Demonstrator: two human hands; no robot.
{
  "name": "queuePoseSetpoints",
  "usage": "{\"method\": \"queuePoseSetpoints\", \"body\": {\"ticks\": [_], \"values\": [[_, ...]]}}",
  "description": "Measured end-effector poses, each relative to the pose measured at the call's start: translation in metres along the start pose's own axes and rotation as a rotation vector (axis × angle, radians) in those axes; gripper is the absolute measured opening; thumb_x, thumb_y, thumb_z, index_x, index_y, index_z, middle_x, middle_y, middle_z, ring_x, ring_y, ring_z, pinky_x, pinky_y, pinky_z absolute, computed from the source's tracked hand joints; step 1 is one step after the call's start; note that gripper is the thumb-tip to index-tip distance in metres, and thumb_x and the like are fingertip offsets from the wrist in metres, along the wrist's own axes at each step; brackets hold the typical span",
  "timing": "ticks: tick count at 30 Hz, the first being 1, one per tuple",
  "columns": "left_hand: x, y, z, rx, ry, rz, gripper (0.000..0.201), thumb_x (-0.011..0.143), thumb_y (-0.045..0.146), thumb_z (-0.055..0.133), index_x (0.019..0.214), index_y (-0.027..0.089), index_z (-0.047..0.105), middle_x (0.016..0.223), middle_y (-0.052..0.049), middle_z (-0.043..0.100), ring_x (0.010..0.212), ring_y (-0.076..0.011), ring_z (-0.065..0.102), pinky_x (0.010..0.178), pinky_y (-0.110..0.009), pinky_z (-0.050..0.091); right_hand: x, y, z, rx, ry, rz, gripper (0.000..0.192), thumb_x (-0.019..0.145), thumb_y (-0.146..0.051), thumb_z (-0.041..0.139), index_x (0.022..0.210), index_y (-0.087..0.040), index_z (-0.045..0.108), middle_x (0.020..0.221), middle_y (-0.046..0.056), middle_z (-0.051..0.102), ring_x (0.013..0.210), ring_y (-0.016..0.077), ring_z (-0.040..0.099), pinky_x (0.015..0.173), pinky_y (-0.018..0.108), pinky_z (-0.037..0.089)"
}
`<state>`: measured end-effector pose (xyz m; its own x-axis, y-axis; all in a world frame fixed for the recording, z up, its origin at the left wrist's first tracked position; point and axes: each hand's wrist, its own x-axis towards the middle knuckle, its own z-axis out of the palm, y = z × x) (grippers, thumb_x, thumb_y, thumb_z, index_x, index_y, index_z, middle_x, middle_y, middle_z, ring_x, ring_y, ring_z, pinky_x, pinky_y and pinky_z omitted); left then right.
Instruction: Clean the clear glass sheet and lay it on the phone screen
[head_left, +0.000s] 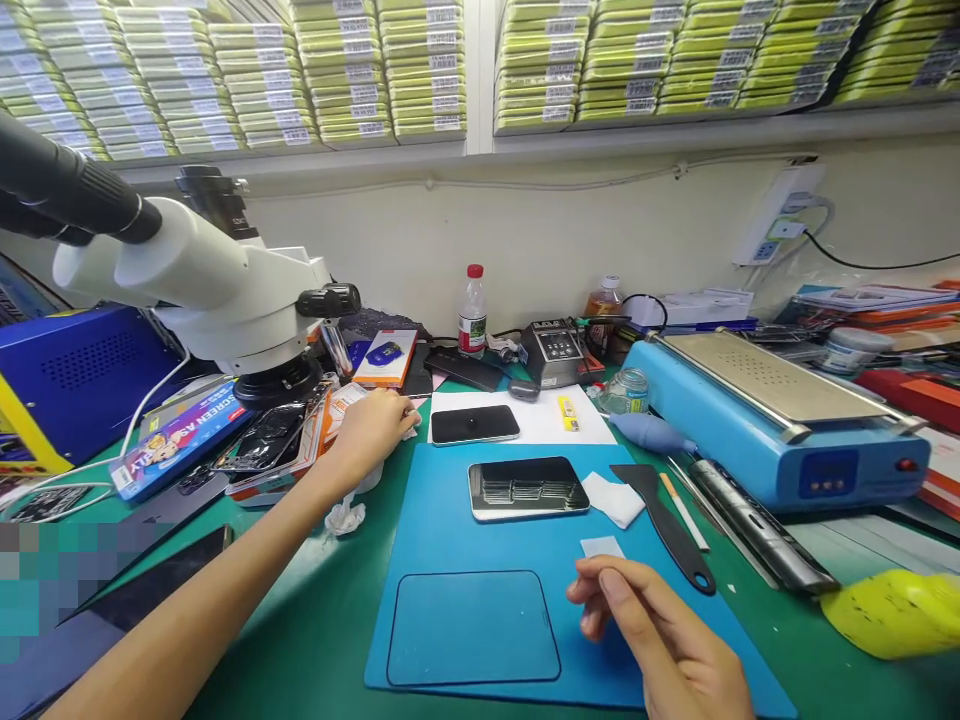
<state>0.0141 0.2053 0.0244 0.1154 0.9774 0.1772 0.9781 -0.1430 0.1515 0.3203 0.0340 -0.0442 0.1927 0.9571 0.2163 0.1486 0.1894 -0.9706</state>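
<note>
My left hand (pixel 379 428) reaches forward past the mat's left side. Its fingers are curled down and closed on a crumpled white tissue (pixel 412 422), partly hidden. My right hand (pixel 667 635) hovers over the lower right of the blue mat (pixel 442 545), thumb and forefinger pinched together; whatever they hold, if anything, I cannot make out. Just beyond those fingertips shows a small pale square (pixel 601 547). A clear black-edged screen glass (pixel 474 628) lies on the mat. Behind it rests a phone (pixel 529 488) with a reflective screen, beside a folded white wipe (pixel 615 499).
A second phone (pixel 475 425) and a yellow lighter (pixel 568 413) lie on white paper. Right stand a black spatula (pixel 667 525), a cigarette (pixel 684 511), a blue air blower (pixel 651 432) and a blue heating plate machine (pixel 750 430). A microscope (pixel 217 285) overhangs the left side.
</note>
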Motion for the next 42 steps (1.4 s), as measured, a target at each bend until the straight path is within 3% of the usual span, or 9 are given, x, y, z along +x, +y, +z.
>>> {"method": "queuePoseSetpoints", "body": {"ticks": [7, 12, 14, 17, 19, 25, 31, 35, 42], "values": [[-0.031, 0.009, -0.009, 0.013, 0.052, 0.067, 0.038, 0.104, 0.039, 0.072, 0.137, 0.02, 0.066, 0.138, -0.01, 0.069, 0.116, -0.027, 0.072, 0.096, -0.05, 0.062, -0.008, -0.012, 0.009, 0.092, 0.029, 0.122, 0.044, 0.102, -0.062, 0.062, 0.106, -0.021, 0.079, 0.061, 0.0, 0.061, 0.056, 0.0145, 0.055, 0.055, 0.024, 0.05], [-0.104, 0.02, -0.013, -0.1, -0.056, 0.215, 0.042, 0.115, 0.047, 0.045, 0.105, 0.024, 0.079, 0.107, -0.005, 0.077, 0.1, -0.0239, 0.075, 0.092, -0.04, 0.061, -0.011, -0.013, 0.013, 0.071, 0.074, 0.141, 0.042, 0.098, -0.06, 0.07, 0.12, -0.024, 0.075, 0.064, -0.002, 0.059, 0.059, 0.0139, 0.054, 0.056, 0.024, 0.047], [-0.14, 0.016, -0.002, -0.146, -0.101, 0.245, 0.037, 0.109, 0.055, 0.055, 0.13, 0.031, 0.075, 0.128, -0.004, 0.075, 0.111, -0.0246, 0.075, 0.092, -0.036, 0.061, -0.008, -0.008, 0.011, 0.03, 0.073, 0.076, 0.04, 0.099, -0.058, 0.07, 0.118, -0.024, 0.076, 0.07, -0.001, 0.063, 0.061, 0.0139, 0.057, 0.058, 0.024, 0.051], [-0.183, 0.003, 0.021, -0.197, -0.078, 0.277, 0.091, 0.084, 0.07, 0.083, 0.161, 0.034, 0.051, 0.15, -0.01, 0.064, 0.127, -0.0351, 0.07, 0.1, -0.044, 0.061, -0.003, 0.0, 0.01, -0.047, 0.101, -0.028, 0.037, 0.098, -0.057, 0.071, 0.116, -0.025, 0.078, 0.079, 0.002, 0.069, 0.065, 0.0139, 0.061, 0.06, 0.023, 0.054], [-0.198, -0.005, 0.033, -0.194, -0.086, 0.255, 0.099, 0.08, 0.064, 0.089, 0.165, 0.042, 0.044, 0.156, -0.008, 0.06, 0.136, -0.0388, 0.064, 0.106, -0.051, 0.059, -0.001, 0.003, 0.011, -0.067, 0.14, -0.05, 0.038, 0.097, -0.057, 0.072, 0.12, -0.026, 0.077, 0.089, 0.004, 0.072, 0.072, 0.0154, 0.066, 0.065, 0.024, 0.057], [-0.201, -0.008, 0.043, -0.356, -0.135, 0.175, 0.051, 0.091, 0.052, 0.083, 0.137, 0.04, 0.065, 0.142, -0.005, 0.065, 0.13, -0.0349, 0.065, 0.109, -0.055, 0.057, 0.003, 0.0, -0.01, -0.394, 0.341, -0.152, 0.037, 0.103, -0.057, 0.062, 0.125, -0.03, 0.075, 0.113, 0.005, 0.076, 0.096, 0.0214, 0.072, 0.081, 0.032, 0.057], [-0.201, -0.017, 0.052, -0.389, -0.111, 0.222, 0.088, 0.085, 0.039, 0.089, 0.161, 0.045, 0.045, 0.143, -0.005, 0.064, 0.129, -0.0341, 0.066, 0.108, -0.051, 0.059, 0.015, 0.003, -0.041, -0.788, 0.212, -0.259, 0.052, 0.1, -0.076, 0.054, 0.11, -0.033, 0.082, 0.1, 0.002, 0.076, 0.075, 0.0191, 0.069, 0.066, 0.033, 0.054], [-0.199, -0.021, 0.046, -0.383, -0.146, 0.27, 0.073, 0.089, 0.037, 0.085, 0.154, 0.046, 0.053, 0.143, -0.004, 0.063, 0.127, -0.0316, 0.068, 0.107, -0.047, 0.06, 0.015, 0.011, -0.038, -0.877, 0.175, -0.263, 0.07, 0.091, -0.093, 0.049, 0.096, -0.032, 0.084, 0.098, 0.005, 0.075, 0.089, 0.0263, 0.072, 0.072, 0.038, 0.054], [-0.194, -0.019, 0.02, -0.388, -0.232, 0.217, 0.063, 0.084, 0.03, 0.084, 0.141, 0.035, 0.059, 0.144, -0.006, 0.064, 0.131, -0.0313, 0.068, 0.109, -0.048, 0.059, 0.019, 0.011, -0.026, -0.928, 0.164, -0.237, 0.077, 0.092, -0.096, 0.039, 0.082, -0.031, 0.078, 0.091, 0.003, 0.074, 0.073, 0.0223, 0.068, 0.058, 0.035, 0.049]]}}
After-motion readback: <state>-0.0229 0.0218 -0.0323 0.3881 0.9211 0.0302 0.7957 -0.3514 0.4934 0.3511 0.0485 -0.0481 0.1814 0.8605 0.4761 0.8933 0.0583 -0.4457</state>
